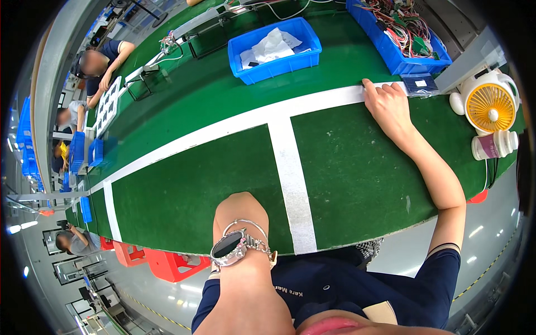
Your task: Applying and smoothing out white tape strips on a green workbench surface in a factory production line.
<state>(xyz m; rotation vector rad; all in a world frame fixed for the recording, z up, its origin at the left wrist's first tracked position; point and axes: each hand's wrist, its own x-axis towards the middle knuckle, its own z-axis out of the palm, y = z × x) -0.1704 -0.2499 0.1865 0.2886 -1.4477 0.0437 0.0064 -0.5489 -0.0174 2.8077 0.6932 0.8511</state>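
My right hand (388,106) rests palm down on the white tape strip (329,99) across the green table. One finger stretches out toward the far side, while the others bend down at the tape; nothing shows in the hand. Close to those fingers lies a flat dark blue packet (420,84) with a small white label. Over the near part of the table is my left hand (241,207), seen from its back, its fingers hidden from view. A silver watch (229,248) and a chain bracelet (258,244) circle that wrist.
A blue bin (276,72) holding crumpled white sheets stands beyond the tape. At far right is another blue bin (393,58) full of wires and boards. A yellow-and-white fan (490,107) and a white bottle (494,146) stand on the right. Other people sit at left.
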